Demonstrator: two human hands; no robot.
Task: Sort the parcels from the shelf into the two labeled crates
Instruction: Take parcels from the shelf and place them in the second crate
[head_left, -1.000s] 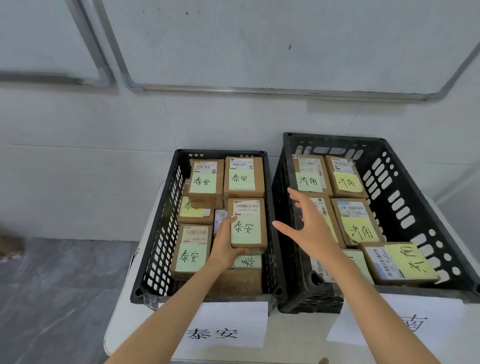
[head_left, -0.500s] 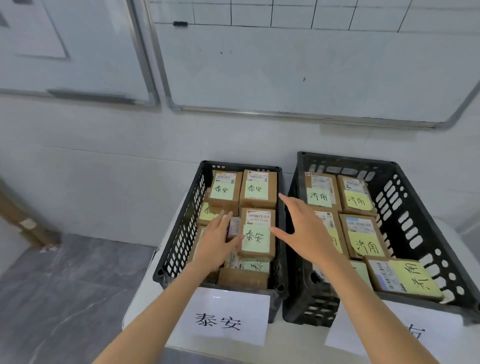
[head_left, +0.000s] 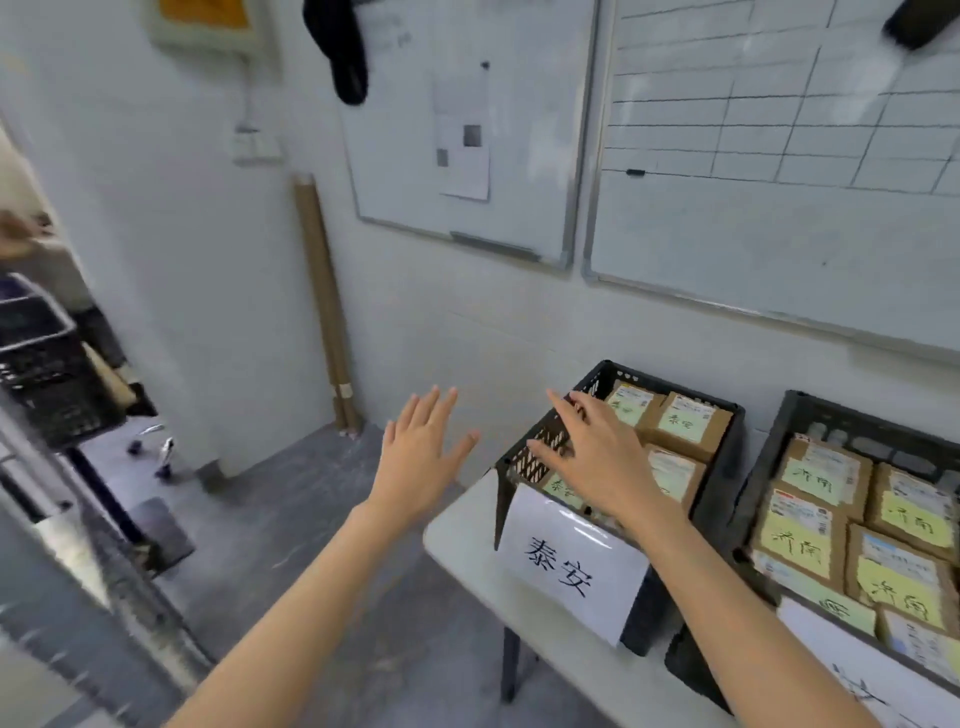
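Note:
Two black crates stand on a white table (head_left: 457, 525). The left crate (head_left: 732, 447) has a white paper label (head_left: 566, 566) on its front and holds several brown parcels (head_left: 685, 423) with green notes. The right crate (head_left: 852, 421) holds several brown parcels (head_left: 810, 535) with yellow-green notes. My left hand (head_left: 421, 457) is open in the air, left of the table and over the floor, holding nothing. My right hand (head_left: 597, 457) is open with fingers spread over the left crate's near left corner, empty.
Two whiteboards (head_left: 779, 171) hang on the wall behind the crates. Cardboard tubes (head_left: 324, 306) lean in the corner. At the far left are a black crate (head_left: 36, 364) and a metal rack edge (head_left: 78, 551). Grey floor lies left of the table.
The view has swung left. My left hand let go of the parcel in the left crate and moved out left of the table. My right hand shifted from the right crate to the left crate.

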